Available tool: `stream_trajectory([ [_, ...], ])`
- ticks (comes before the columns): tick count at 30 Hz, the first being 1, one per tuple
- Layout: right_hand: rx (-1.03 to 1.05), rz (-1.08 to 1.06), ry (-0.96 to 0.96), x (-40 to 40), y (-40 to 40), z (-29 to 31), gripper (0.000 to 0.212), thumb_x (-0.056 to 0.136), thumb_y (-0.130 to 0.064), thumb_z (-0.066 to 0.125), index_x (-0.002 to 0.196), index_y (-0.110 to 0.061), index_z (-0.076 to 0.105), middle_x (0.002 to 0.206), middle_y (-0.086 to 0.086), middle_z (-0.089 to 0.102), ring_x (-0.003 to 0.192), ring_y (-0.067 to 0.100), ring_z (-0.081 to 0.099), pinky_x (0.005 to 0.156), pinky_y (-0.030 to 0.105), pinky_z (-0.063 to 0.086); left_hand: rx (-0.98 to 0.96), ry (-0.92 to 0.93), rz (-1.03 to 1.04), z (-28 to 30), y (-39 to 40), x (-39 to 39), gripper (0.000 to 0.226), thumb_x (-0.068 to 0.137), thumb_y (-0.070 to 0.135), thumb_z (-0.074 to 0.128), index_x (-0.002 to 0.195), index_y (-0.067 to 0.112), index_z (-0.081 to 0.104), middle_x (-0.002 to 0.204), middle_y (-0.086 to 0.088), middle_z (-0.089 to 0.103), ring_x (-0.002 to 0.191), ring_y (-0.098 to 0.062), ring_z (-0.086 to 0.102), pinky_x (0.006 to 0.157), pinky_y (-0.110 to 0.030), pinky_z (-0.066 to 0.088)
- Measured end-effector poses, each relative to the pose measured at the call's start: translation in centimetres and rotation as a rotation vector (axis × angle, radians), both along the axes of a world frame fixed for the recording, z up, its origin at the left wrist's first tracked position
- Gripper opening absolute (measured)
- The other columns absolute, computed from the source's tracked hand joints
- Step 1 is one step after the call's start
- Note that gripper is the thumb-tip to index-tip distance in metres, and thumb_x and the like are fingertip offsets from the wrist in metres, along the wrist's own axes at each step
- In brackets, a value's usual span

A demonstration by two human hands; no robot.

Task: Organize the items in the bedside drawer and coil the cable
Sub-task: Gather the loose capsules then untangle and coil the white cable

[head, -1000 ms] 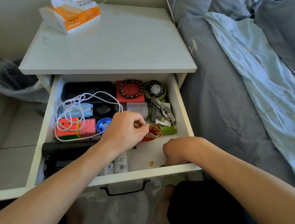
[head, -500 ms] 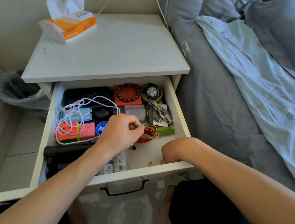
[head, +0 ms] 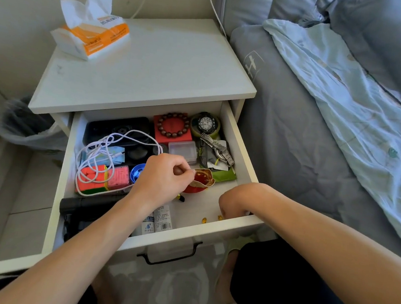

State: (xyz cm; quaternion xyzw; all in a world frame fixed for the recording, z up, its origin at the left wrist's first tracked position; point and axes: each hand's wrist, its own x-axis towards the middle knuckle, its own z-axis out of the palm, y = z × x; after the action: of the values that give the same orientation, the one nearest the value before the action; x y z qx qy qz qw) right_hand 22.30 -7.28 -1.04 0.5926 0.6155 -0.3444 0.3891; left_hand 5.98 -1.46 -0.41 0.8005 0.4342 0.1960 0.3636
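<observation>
The white bedside drawer stands pulled open. My left hand pinches the edge of a small red and gold pouch at the drawer's middle. My right hand reaches down by the front right corner, next to small yellow bits on the drawer floor; its fingertips are hidden by the wrist. A loose white cable lies tangled over a puzzle cube and a pink box on the left.
Further back lie a bead bracelet on a red box, a black watch, a metal watch and a clear case. A black torch and small bottles lie in front. Tissues stand on the nightstand; bed at right.
The view has shifted a little. My left hand keeps its pinch on the pouch, and my right hand stays low at the drawer's front right corner.
</observation>
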Motion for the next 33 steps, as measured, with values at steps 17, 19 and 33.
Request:
stream_trajectory([
  [17, 0.099, -0.291, 0.352, 1.7, 0.3, -0.1, 0.021, 0.09, -0.018, 0.066, 0.108, -0.015, 0.075, 0.096, -0.004, 0.07, 0.088, 0.016, 0.066, 0.086, 0.032, 0.057, -0.025, 0.009, -0.012, 0.0, 0.1, 0.1, 0.015, 0.088, 0.024, 0.072, 0.074, 0.023, 0.076, 0.063, 0.009, 0.069, 0.063, -0.004, 0.065, 0.064, -0.023, 0.055],
  [19, 0.193, -0.464, 0.487, 2.3, -0.2, 0.9, 0.017, 0.089, -0.006, 0.066, 0.102, -0.011, 0.076, 0.091, -0.002, 0.072, 0.08, 0.013, 0.067, 0.078, 0.026, 0.059, -0.03, 0.021, -0.012, 0.0, 0.1, 0.2, 0.013, 0.088, 0.024, 0.071, 0.075, 0.023, 0.076, 0.065, 0.01, 0.07, 0.065, -0.004, 0.066, 0.065, -0.024, 0.055],
  [33, 0.802, -0.784, 0.586, 0.2, 0.7, 3.6, 0.008, 0.087, -0.02, 0.071, 0.09, -0.021, 0.078, 0.086, -0.003, 0.072, 0.082, 0.013, 0.067, 0.069, 0.023, 0.056, -0.053, 0.054, -0.034, 0.4, 0.0, 0.3, 0.014, 0.088, 0.021, 0.07, 0.076, 0.023, 0.075, 0.059, 0.011, 0.066, 0.057, 0.002, 0.063, 0.051, -0.009, 0.042],
])
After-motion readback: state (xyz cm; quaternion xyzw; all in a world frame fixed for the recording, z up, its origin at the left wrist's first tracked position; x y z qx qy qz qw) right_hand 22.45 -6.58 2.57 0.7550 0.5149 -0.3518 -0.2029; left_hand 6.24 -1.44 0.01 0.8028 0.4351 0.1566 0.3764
